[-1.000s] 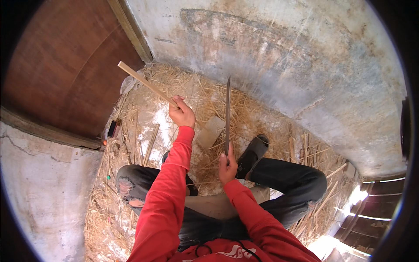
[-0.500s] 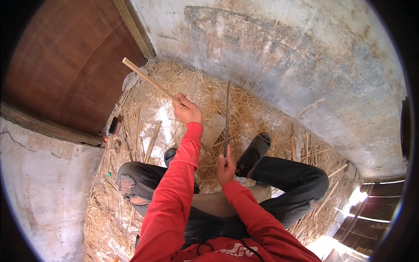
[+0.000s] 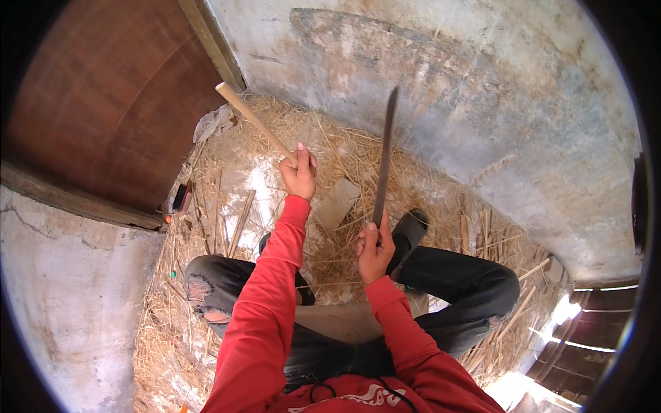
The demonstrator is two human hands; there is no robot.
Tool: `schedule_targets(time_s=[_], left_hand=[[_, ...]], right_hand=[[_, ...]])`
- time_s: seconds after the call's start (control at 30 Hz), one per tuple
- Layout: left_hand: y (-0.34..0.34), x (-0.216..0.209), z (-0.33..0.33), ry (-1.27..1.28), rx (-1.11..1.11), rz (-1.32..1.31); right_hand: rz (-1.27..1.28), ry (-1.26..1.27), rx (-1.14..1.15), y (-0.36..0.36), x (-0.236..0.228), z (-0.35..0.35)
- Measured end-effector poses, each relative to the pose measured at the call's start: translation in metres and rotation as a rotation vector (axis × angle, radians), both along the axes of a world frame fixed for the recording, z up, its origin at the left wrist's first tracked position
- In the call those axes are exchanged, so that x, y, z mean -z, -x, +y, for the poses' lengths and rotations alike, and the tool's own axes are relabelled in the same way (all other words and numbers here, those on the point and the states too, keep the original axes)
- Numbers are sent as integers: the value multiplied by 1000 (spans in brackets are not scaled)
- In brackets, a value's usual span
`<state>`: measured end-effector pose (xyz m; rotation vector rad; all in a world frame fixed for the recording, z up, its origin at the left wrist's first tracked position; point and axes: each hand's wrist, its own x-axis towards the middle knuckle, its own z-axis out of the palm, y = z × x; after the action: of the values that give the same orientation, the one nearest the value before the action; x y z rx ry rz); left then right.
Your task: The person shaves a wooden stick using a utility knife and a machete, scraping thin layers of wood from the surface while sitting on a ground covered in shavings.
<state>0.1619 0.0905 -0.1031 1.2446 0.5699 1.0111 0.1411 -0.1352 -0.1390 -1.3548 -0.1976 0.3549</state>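
Observation:
My left hand (image 3: 299, 175) is closed round the near end of a pale wooden stick (image 3: 256, 121), which slants up and away to the left. In my right hand (image 3: 376, 249) is a long dark machete (image 3: 387, 151), its blade raised and pointing away toward the wall. The palm and fingers cover its handle. Stick and blade are apart from each other, with straw-strewn ground between and below them.
Straw and wood shavings (image 3: 337, 268) litter the ground between my legs, near a flat pale stone (image 3: 342, 199). A stained wall (image 3: 447, 89) rises ahead, a brown wooden panel (image 3: 117, 103) at left. Split sticks (image 3: 242, 221) lie beside my left knee.
My right hand has lifted the machete up and forward, turning its blade slightly right. The stick has swung a little to the right in my left hand.

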Motion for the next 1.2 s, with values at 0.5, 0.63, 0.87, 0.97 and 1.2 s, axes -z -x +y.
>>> schedule_targets(time_s=[0.5,0.63,0.87,0.97,1.2], left_hand=[[-30,11,-9,-123,-204,15],[-39,9,-15,-138,-226,14],[-28,6,0,-71,-257,2],[-25,4,7,-49,-304,-12],[-32,5,6,-107,-350,47]], right_hand=[[115,-159,-5,0,-36,3],[-79,-36,-69,28,29,-11],[465,212,-131,-1,9,-38],[297,-127,-65,-25,-77,-24],[-121,-255,-20,19,-20,-15]])
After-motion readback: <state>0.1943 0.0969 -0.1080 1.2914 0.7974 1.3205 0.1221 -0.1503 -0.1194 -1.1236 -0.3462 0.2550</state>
